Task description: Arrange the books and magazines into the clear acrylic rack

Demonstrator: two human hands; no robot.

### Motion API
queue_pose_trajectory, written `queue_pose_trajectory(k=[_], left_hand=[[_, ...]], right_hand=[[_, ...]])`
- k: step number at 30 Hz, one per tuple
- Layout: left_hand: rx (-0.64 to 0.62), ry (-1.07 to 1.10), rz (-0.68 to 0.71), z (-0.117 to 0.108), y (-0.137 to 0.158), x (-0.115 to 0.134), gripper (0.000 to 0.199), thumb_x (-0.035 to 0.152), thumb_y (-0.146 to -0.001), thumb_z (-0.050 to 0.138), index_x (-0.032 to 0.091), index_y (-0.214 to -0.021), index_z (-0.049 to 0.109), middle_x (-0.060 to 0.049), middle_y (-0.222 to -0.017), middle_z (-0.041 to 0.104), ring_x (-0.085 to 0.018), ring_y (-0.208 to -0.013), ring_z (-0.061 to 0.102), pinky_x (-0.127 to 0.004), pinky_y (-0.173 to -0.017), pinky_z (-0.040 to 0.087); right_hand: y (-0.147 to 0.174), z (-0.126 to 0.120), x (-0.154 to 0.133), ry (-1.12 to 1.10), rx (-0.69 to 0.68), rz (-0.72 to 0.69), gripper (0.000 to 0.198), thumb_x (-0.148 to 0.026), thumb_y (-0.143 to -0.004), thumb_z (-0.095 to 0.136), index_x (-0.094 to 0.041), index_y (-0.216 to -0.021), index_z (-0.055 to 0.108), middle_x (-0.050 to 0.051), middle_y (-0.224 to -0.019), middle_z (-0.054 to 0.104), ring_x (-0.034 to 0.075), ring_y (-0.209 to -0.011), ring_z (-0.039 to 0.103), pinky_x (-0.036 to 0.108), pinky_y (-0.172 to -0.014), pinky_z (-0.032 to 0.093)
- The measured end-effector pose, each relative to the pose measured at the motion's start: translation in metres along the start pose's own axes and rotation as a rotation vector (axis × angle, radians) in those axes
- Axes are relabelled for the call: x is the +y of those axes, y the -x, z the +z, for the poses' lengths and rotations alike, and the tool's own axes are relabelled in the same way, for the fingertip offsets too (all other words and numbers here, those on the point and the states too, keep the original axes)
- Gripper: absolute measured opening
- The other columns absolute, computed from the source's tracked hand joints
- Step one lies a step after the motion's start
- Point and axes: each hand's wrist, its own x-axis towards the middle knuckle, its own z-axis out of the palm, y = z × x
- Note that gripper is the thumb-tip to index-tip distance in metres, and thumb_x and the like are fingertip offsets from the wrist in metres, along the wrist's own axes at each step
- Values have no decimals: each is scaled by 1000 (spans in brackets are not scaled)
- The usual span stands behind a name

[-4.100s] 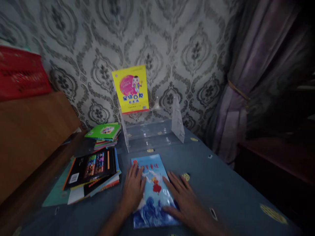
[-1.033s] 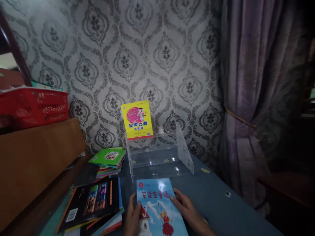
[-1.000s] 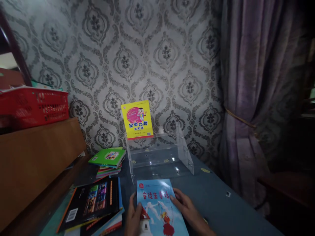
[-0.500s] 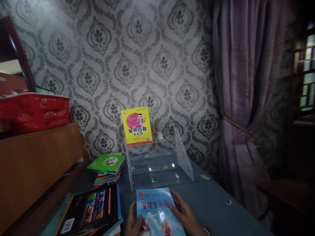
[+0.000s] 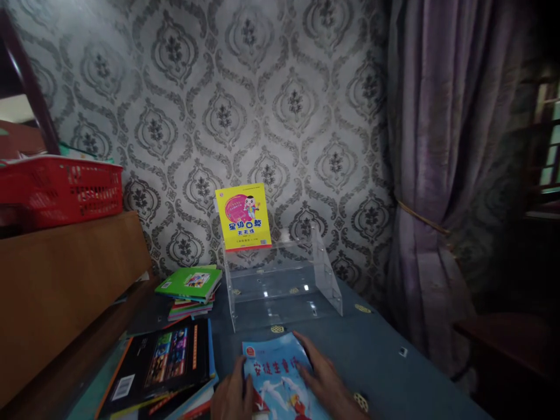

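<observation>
A light-blue paperback book [image 5: 280,382] with red characters on its cover is held low at the front of the table, face up. My left hand [image 5: 234,389] grips its left edge, thumb over the cover. My right hand [image 5: 326,376] wraps round its right edge near the top corner, fingers partly hidden. Just beyond the book stands a clear acrylic tiered display rack [image 5: 327,274]. A yellow workbook [image 5: 243,216] leans upright on the rack's top tier at the left. The lower tiers hold no books.
To the left lie a stack with a black book [image 5: 168,361] on top and a pile topped by a green book [image 5: 189,284]. A red basket [image 5: 98,189] sits on a wooden ledge [image 5: 79,262]. Behind are a patterned wall and a purple curtain [image 5: 431,175].
The blue book sits a little lower and its top edge now looks bent, slanting up to the right. My left hand has slid slightly down and left. The view has shifted slightly.
</observation>
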Motion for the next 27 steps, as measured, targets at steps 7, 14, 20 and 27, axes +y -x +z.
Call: queue_pose_trajectory(k=[7, 14, 20, 27], left_hand=[[-124, -363, -32, -14, 5, 21, 47, 28, -101, 36, 30, -146, 49, -10, -104, 78, -25, -103, 71, -33, -89, 49], [-110, -424, -30, -12, 8, 24, 47, 22, -101, 34, 28, -145, 51, -11, -105, 77, -25, -99, 72, -35, -86, 51], [-111, -427, -43, -13, 9, 27, 46, 23, -101, 35, 26, -142, 53, -12, -104, 77, -26, -101, 72, -36, -87, 50], [-153, -401, -47, -17, 8, 29, 47, 24, -100, 35, 27, -145, 50, -11, -98, 78, -26, -98, 73, -35, -84, 51]], right_hand=[[0, 1, -42, 468, -117, -238, 41, -19, -90, 45, -21, -125, 67, 15, -146, 55, 33, -138, 47, 58, -112, 39], [-6, 25, -96, 391, -571, -442, 59, -9, -87, 45, -21, -145, 51, 14, -151, 50, 26, -143, 42, 55, -121, 22], [-9, 18, -92, 419, -523, -306, 51, -32, -96, 49, -22, -146, 51, 16, -155, 45, 31, -147, 34, 62, -120, 19], [-16, 3, -72, 527, -362, -90, 58, -50, -96, 48, -21, -147, 50, 18, -158, 39, 31, -149, 30, 59, -120, 20]])
